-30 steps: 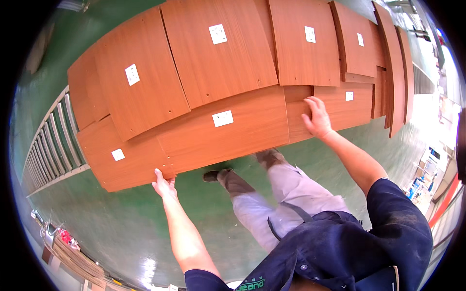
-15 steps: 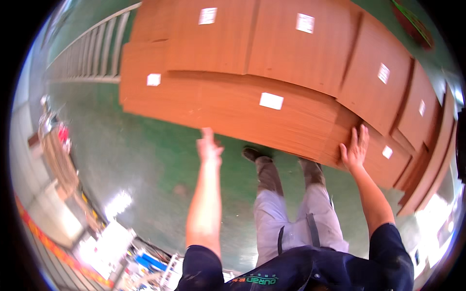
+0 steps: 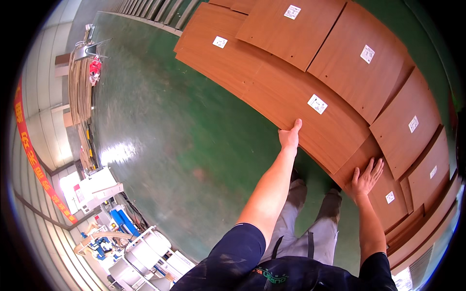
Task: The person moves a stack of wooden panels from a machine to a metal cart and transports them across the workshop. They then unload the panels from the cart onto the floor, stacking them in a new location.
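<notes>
Rows of flat reddish-brown wood-look panels, each with a white label, lie overlapping in front of me. My left hand (image 3: 290,137) holds the near edge of a long panel (image 3: 291,89), the thumb on top and the fingers out of sight beneath. To the right, my right hand (image 3: 367,179) lies flat with fingers spread on a neighbouring panel (image 3: 377,206), close to its label. More panels (image 3: 310,26) rest behind, partly covering the near row.
A roller conveyor (image 3: 160,12) stands at the far left. Brown sheets (image 3: 80,94) lean along the left wall, above a red banner (image 3: 36,162). White and blue equipment (image 3: 145,252) sits at lower left. Glossy green floor (image 3: 160,131) spreads left of the panels.
My left hand has come from just short of the panels onto the near edge and taken hold. The view has turned, putting the panels further right. My right hand stays on the panels.
</notes>
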Action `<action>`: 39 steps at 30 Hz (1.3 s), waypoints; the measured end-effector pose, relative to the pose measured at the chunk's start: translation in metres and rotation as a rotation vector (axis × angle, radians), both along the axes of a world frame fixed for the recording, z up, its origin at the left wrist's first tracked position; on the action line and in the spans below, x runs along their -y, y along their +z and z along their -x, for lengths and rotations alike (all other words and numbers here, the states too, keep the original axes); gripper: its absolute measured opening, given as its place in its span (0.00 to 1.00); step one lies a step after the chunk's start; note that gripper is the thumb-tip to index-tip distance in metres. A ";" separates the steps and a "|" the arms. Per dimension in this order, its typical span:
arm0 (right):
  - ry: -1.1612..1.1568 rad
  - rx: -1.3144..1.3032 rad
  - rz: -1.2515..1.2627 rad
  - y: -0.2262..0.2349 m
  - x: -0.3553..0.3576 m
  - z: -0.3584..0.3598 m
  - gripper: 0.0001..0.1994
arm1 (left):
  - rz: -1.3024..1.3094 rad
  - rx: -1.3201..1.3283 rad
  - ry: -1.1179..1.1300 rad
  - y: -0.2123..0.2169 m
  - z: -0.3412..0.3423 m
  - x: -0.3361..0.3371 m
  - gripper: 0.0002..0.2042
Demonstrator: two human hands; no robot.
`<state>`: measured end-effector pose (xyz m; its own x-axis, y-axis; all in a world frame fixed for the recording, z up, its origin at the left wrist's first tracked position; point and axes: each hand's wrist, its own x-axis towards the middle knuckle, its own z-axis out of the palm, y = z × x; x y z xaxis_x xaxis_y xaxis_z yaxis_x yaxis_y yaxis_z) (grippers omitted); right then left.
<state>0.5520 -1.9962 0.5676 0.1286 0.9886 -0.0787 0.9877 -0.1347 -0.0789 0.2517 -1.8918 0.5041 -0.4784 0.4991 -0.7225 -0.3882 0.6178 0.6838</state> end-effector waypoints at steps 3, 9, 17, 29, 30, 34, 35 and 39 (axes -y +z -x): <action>-0.004 0.005 -0.014 -0.004 0.003 0.001 0.37 | 0.021 -0.007 -0.020 -0.005 0.002 -0.003 0.25; -0.027 -0.011 0.001 -0.004 0.005 0.005 0.37 | -0.003 0.040 -0.017 -0.007 0.007 -0.004 0.24; -0.088 -0.064 0.074 0.005 -0.002 0.004 0.38 | 0.084 0.103 -0.033 0.026 0.005 -0.018 0.27; -0.096 -0.072 0.110 0.005 0.002 0.008 0.39 | 0.077 0.096 -0.008 -0.004 0.012 -0.016 0.31; -0.103 -0.064 0.111 0.003 0.002 0.008 0.39 | 0.125 -0.016 -0.031 -0.003 0.007 -0.019 0.27; -0.081 -0.050 0.103 0.002 -0.001 0.016 0.38 | 0.004 -0.062 -0.008 -0.029 0.015 -0.014 0.23; -0.076 -0.041 0.092 0.001 -0.001 0.016 0.38 | -0.013 -0.060 -0.002 -0.028 0.012 -0.014 0.22; -0.105 0.044 0.121 0.002 0.003 0.022 0.38 | -0.015 -0.138 -0.015 -0.024 0.006 -0.014 0.26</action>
<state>0.5302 -1.9989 0.5694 0.2365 0.9531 -0.1888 0.9699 -0.2433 -0.0131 0.2453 -1.8782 0.4805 -0.5648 0.5171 -0.6431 -0.2808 0.6124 0.7390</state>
